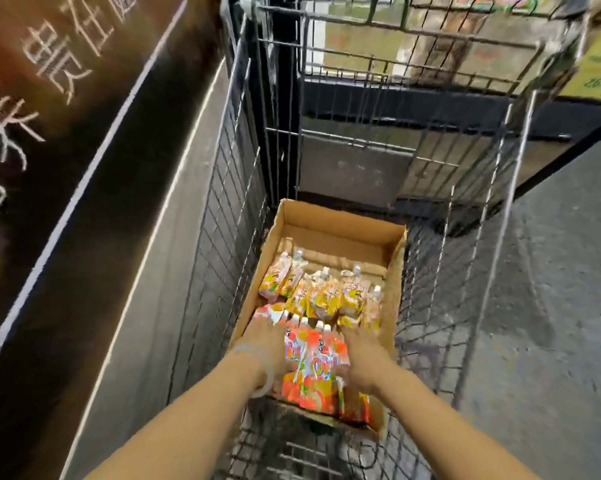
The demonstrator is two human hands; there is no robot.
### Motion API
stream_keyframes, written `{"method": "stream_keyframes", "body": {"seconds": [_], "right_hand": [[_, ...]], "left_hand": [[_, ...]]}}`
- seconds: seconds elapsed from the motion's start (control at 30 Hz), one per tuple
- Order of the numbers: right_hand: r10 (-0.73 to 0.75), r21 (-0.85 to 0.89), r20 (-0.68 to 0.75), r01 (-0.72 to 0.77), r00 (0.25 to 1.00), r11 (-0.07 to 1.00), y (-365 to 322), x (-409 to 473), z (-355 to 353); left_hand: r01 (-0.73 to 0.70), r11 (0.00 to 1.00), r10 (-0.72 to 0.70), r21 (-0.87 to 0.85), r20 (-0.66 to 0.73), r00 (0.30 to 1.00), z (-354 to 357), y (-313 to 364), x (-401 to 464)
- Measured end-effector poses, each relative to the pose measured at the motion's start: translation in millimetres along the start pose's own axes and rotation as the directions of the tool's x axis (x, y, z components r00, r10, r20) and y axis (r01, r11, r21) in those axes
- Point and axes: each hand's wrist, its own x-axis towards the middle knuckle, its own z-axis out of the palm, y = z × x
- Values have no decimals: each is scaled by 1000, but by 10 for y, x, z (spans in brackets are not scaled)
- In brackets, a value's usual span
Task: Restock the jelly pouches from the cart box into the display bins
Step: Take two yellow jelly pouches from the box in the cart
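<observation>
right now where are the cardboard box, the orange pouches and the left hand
cardboard box [330, 233]: head view, bare inner far wall
orange pouches [318, 368]: head view, front of the middle pouch
left hand [266, 344]: head view, back of the hand

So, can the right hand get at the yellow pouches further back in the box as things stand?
Probably yes. The right hand is already inside the open cardboard box, just short of the yellow pouches, with nothing covering them.

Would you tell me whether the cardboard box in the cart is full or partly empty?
Partly empty: the cardboard box shows bare floor at its far end, with jelly pouches only in the near part.
</observation>
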Motion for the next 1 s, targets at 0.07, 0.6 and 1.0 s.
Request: {"method": "stream_keyframes", "body": {"seconds": [0.07,0.6,1.0], "right_hand": [[66,85,-21,-64,998,994,60,248,45],[617,629,-46,-456,786,629,425,1583,497],[647,640,-68,-464,760,613,561,1713,375]], "left_hand": [[-8,1000,8,-2,35,999,-21,1,273],[55,954,-46,-293,35,998,131,654,1904],[299,836,-156,-459,324,933,174,437,2111]]}}
